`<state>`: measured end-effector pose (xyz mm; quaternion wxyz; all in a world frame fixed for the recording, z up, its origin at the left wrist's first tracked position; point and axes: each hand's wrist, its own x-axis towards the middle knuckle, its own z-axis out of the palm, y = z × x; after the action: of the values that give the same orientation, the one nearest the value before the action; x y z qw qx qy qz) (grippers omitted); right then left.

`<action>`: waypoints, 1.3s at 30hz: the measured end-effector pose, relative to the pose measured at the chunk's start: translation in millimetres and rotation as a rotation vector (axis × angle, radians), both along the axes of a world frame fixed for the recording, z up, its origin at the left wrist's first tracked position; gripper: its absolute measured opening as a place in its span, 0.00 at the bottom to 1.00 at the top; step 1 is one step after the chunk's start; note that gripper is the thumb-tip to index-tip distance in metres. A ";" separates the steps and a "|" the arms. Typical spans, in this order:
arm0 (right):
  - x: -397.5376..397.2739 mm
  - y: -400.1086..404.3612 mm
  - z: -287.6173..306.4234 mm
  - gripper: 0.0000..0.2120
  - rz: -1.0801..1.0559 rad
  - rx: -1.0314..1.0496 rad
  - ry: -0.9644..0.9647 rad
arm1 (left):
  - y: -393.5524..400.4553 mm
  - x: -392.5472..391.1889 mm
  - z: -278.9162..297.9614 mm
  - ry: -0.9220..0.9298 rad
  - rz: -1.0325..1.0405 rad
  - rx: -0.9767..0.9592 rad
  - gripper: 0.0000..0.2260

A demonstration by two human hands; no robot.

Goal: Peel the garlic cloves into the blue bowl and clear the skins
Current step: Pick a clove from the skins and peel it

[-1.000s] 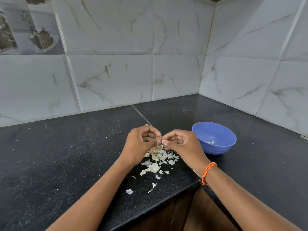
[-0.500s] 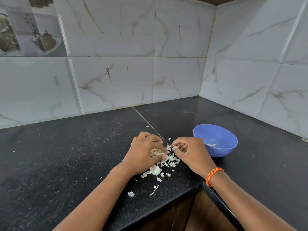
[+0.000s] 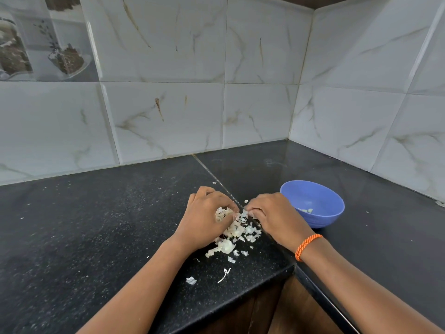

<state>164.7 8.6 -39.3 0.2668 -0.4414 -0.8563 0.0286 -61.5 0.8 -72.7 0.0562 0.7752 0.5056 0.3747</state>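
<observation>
On the black counter (image 3: 96, 237) at frame centre, I see my left hand (image 3: 204, 220) and right hand (image 3: 277, 218) apparently gripping garlic skins (image 3: 237, 231), blue bowl (image 3: 322, 219) at right.

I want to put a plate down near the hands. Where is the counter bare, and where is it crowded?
Bare counter lies left of the left hand, out to the wall. Another bare patch runs behind the bowl into the tiled corner. It is crowded between the two hands, where the skins lie, and the right hand sits close beside the bowl.
</observation>
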 end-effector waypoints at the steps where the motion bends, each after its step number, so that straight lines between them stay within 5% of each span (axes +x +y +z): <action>1: -0.6 1.1 9.4 0.08 0.017 0.029 -0.009 | 0.1 0.4 -0.3 -0.019 0.003 0.007 0.05; 5: -4.3 6.9 25.5 0.08 0.006 0.161 -0.079 | 1.6 0.7 -1.1 -0.044 0.042 0.015 0.10; 10: -17.8 -5.4 -5.7 0.13 0.070 0.064 -0.464 | 0.3 0.2 0.9 -0.021 0.133 0.019 0.11; 16: -4.5 17.9 24.4 0.11 -0.080 0.312 -0.281 | 2.0 1.1 1.2 -0.044 0.169 0.007 0.08; 20: -18.3 -8.4 -7.2 0.11 0.073 0.140 -0.480 | 0.0 2.6 3.0 -0.065 0.147 0.001 0.10; 25: -4.8 4.8 11.6 0.03 -0.091 -0.001 0.247 | 0.1 6.4 1.5 -0.221 0.018 -0.052 0.08; 39: -14.6 -13.7 -19.7 0.02 -0.012 -0.108 0.620 | -10.8 16.6 14.2 -0.368 -0.035 -0.120 0.08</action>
<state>150.1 -5.0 -59.0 0.4916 -0.4301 -0.7287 0.2056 -44.8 -10.0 -58.5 0.2003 0.6974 0.4949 0.4782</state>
